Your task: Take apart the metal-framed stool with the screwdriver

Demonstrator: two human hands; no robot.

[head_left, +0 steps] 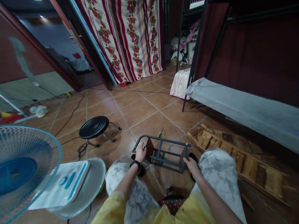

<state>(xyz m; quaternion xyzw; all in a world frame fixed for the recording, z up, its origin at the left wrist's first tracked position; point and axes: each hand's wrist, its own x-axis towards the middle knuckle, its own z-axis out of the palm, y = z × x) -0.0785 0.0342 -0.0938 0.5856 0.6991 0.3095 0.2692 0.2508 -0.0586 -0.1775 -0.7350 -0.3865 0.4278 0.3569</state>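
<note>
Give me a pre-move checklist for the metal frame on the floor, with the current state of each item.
1. Left hand on the dark metal frame: ok, it grips the left end.
2. Right hand on the frame: ok, it holds the right end.
3. Frame resting on the tiled floor: ok.
4. Green-handled screwdriver clear of the frame: ok, it lies just beyond it.
5. Black stool clear of the frame: ok, off to the left.
6. Frame's fasteners tight: cannot tell.
</note>
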